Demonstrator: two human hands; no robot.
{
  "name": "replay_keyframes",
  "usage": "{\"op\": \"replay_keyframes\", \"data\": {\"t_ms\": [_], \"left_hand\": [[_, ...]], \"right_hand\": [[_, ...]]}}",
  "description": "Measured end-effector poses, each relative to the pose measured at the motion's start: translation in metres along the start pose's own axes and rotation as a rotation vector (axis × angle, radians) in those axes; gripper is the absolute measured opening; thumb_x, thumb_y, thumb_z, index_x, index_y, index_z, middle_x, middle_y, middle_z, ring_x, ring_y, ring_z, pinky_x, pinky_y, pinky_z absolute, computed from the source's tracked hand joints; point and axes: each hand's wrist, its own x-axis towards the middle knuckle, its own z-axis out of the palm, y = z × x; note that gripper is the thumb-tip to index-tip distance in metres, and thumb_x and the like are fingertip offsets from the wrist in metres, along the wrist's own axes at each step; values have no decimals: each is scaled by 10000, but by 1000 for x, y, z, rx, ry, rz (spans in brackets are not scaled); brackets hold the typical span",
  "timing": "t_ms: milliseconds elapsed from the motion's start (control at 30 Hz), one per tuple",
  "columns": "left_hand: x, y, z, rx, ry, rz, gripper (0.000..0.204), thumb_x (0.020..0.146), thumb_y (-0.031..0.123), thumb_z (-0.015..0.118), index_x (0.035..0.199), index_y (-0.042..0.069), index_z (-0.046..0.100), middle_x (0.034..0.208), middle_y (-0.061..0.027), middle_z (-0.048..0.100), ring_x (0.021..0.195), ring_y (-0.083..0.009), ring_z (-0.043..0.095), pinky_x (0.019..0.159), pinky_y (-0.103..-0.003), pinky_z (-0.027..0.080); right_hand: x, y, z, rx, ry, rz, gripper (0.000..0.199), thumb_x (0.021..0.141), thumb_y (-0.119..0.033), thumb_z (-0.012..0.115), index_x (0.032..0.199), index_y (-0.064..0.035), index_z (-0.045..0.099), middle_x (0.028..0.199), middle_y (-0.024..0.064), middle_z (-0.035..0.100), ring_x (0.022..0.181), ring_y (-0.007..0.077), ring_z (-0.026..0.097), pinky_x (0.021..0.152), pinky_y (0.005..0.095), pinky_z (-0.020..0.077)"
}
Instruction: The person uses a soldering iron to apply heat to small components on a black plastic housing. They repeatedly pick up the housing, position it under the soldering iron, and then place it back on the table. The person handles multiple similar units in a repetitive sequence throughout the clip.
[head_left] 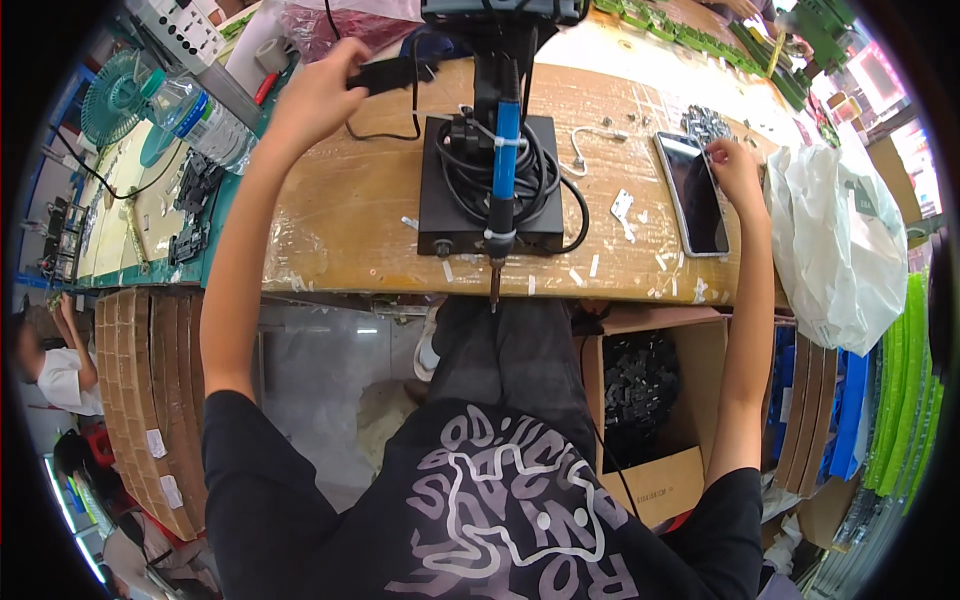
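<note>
My left hand is raised at the back left of the bench, its fingers closed on a flat black plastic piece. At the right, my right hand is closed with its fingertips together beside the upper right edge of a phone; whatever is between them is too small to make out. Just behind that hand lies a pile of small silvery parts. Between my hands stands a black bench stand carrying an upright tool with a blue handle and a thin tip pointing down.
A coiled black cable wraps the stand. Small white scraps and a white cable lie to its right. A water bottle is at the left, a white plastic bag at the right. Below sits a carton of black parts.
</note>
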Motion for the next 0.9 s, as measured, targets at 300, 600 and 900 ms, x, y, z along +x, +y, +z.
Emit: {"op": "replay_keyframes", "data": {"t_ms": [300, 600, 900], "left_hand": [[-161, 94, -47, -1144, 401, -500, 584, 708, 35, 624, 1205, 35, 318, 824, -88, 559, 687, -117, 532, 594, -220, 430], [-242, 171, 13, -2208, -166, -654, 501, 798, 180, 484, 1239, 170, 247, 735, -117, 417, 538, -175, 435, 430, -258, 390], [-237, 201, 40, -2604, -582, -453, 675, 815, 478, 432, 1267, 25, 219, 679, -24, 329, 518, -85, 337, 415, -204, 318]], "right_hand": [[-51, -42, -24, 341, 311, 113, 198, 737, -3, 553, 927, -27, 603, 803, 73, 604, 709, 126, 576, 672, 236, 446], [-161, -154, -11, 1259, 279, 296, 194, 758, 21, 564, 945, 70, 551, 848, 125, 574, 756, 191, 587, 724, 275, 461], [-211, -206, 5, 1535, -24, 228, 148, 706, 105, 532, 824, 18, 513, 868, 110, 527, 813, 170, 532, 754, 297, 437]]}}
